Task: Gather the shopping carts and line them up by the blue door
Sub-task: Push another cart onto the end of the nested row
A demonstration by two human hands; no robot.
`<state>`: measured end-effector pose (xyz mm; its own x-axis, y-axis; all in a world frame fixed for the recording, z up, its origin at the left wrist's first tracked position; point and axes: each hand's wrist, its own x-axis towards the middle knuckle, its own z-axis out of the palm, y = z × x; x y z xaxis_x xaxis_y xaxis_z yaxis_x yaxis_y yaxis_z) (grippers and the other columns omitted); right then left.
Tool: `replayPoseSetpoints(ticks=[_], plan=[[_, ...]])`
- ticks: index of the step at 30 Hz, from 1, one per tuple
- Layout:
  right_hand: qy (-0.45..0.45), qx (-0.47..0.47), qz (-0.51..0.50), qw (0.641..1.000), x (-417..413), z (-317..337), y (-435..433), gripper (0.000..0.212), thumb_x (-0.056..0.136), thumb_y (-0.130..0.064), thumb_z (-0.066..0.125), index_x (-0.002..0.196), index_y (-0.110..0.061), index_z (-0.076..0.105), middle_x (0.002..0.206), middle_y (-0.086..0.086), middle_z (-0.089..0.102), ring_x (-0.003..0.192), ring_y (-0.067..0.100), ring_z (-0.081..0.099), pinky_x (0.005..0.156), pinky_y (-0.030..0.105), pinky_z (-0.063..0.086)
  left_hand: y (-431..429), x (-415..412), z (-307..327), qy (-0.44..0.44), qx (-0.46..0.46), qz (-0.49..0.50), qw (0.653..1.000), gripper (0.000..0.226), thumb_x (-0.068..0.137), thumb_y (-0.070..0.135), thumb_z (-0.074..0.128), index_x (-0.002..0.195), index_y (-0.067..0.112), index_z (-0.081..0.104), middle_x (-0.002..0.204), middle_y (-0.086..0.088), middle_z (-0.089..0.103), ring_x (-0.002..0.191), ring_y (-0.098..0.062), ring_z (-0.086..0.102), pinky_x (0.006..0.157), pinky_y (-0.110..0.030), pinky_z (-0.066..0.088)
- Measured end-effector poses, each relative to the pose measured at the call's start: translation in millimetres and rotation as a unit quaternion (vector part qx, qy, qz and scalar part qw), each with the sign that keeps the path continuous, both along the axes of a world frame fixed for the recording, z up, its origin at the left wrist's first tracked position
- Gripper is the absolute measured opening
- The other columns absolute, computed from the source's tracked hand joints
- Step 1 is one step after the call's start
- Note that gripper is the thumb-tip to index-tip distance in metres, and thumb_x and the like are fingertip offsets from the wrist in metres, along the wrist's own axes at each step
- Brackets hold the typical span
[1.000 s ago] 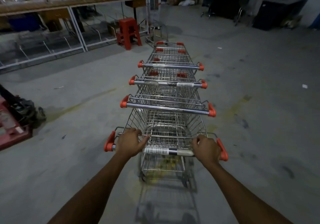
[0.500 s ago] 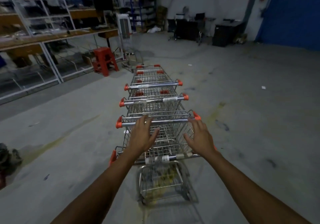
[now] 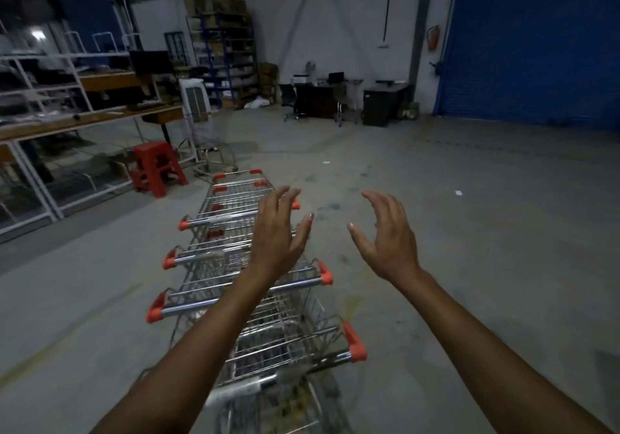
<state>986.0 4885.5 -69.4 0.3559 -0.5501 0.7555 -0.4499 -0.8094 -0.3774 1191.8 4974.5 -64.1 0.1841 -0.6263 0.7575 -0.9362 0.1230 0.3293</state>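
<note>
Carts (image 3: 288,329) sit nested in one row below the left hand (image 3: 276,242), gathering looks mostly done. That and the right hand (image 3: 385,242) hover spread wide, empty. Blue door (image 3: 536,44) is well off past them, lineup not done.

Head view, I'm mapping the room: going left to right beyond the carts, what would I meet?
Red stool → white cooler → blue shelving rack → dark desk → black cabinet → blue door.
</note>
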Motion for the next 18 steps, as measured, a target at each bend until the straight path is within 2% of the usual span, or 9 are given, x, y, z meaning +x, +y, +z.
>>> replayPoseSetpoints(ticks=[2,3,8,13,18], plan=[[-0.006,-0.011,0.007,1.0,-20,8,-30,0.058,0.088,-0.043,0.058,0.138,-0.013,0.049,0.131,0.006,0.052,0.116,0.023,0.05,0.084,0.042,0.055,-31,-17,8,0.018,-0.021,-0.003,1.0,0.053,0.097,0.044,0.05,0.135,0.007,0.054,0.136,-0.016,0.052,0.126,-0.026,0.047,0.103,-0.015,0.029],[-0.009,-0.016,0.01,1.0,-31,13,-45,0.058,0.089,-0.043,0.059,0.138,-0.014,0.049,0.132,0.005,0.051,0.116,0.022,0.049,0.082,0.043,0.056,-46,-26,11,0.027,-0.033,-0.005,0.999,0.053,0.097,0.043,0.051,0.135,0.007,0.054,0.136,-0.016,0.052,0.126,-0.025,0.048,0.103,-0.014,0.029],[-0.027,-0.04,0.025,0.999,-90,38,-122,0.059,0.089,-0.042,0.06,0.14,-0.015,0.048,0.133,0.003,0.051,0.115,0.022,0.051,0.081,0.044,0.056,-119,-72,24,0.055,-0.07,-0.007,0.996,0.051,0.097,0.04,0.052,0.137,0.008,0.052,0.133,-0.015,0.053,0.125,-0.026,0.048,0.103,-0.04,0.043],[-0.035,-0.049,0.037,0.997,-132,59,-190,0.06,0.089,-0.043,0.059,0.14,-0.014,0.048,0.133,0.004,0.05,0.115,0.022,0.051,0.081,0.045,0.055,-182,-110,34,0.078,-0.096,0.005,0.992,0.049,0.097,0.038,0.052,0.135,0.007,0.053,0.129,-0.014,0.055,0.119,-0.03,0.052,0.097,-0.049,0.045],[-0.061,-0.048,0.047,0.996,-139,66,-256,0.06,0.089,-0.042,0.059,0.141,-0.014,0.047,0.134,0.003,0.05,0.117,0.021,0.052,0.082,0.044,0.055,-240,-123,44,0.071,-0.089,-0.003,0.993,0.048,0.098,0.037,0.053,0.136,0.009,0.052,0.129,-0.013,0.054,0.116,-0.027,0.052,0.092,-0.046,0.049]])
